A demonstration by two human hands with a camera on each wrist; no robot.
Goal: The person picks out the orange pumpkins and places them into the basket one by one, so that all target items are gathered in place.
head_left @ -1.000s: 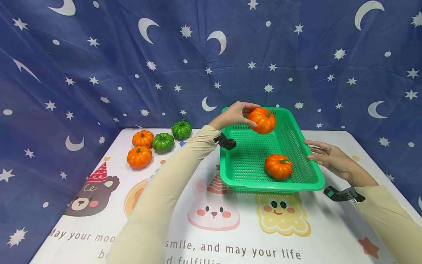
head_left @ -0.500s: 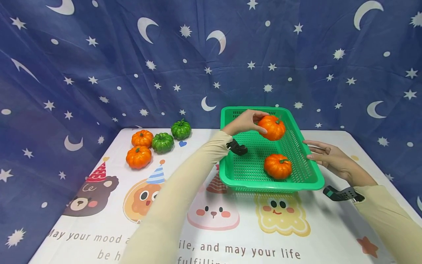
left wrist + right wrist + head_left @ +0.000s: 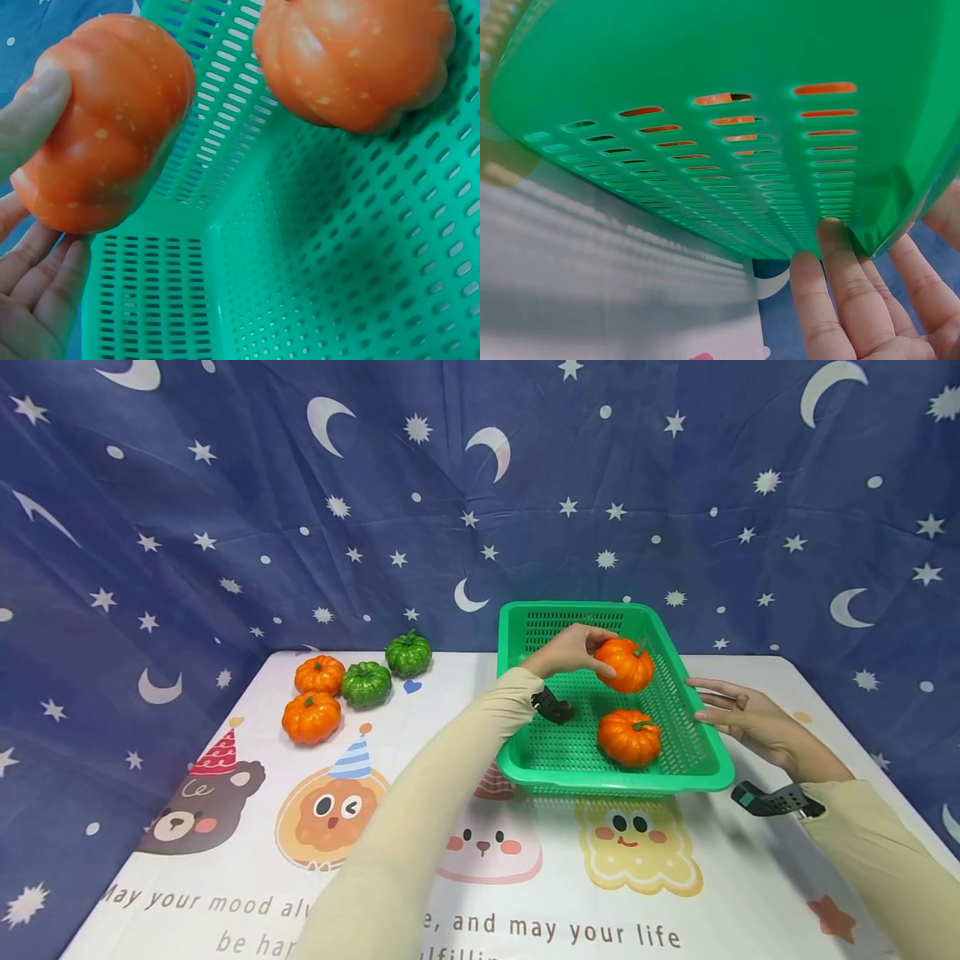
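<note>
My left hand (image 3: pixel 567 650) grips a small orange pumpkin (image 3: pixel 626 666), held inside the green plastic basket (image 3: pixel 600 782) above its floor. In the left wrist view the thumb lies on the front of this pumpkin (image 3: pixel 112 127), and the other fingers reach underneath. A second orange pumpkin (image 3: pixel 629 737) rests in the basket near its front right. My right hand (image 3: pixel 761 727) touches the basket's right rim with fairly straight fingers. In the right wrist view, two fingertips (image 3: pixel 831 229) lie against the basket's outer wall (image 3: pixel 705 45) below the rim.
Two orange pumpkins (image 3: pixel 311 717) and two green pumpkins (image 3: pixel 367 685) stand at the table's back left. A white cloth (image 3: pixel 570 852) with cartoon prints covers the table. Behind it hangs a blue curtain (image 3: pixel 420 543) with moons and stars.
My left hand has carried the orange pumpkin right and down, from over the basket's back part to near the second pumpkin. The right hand keeps its place at the rim.
</note>
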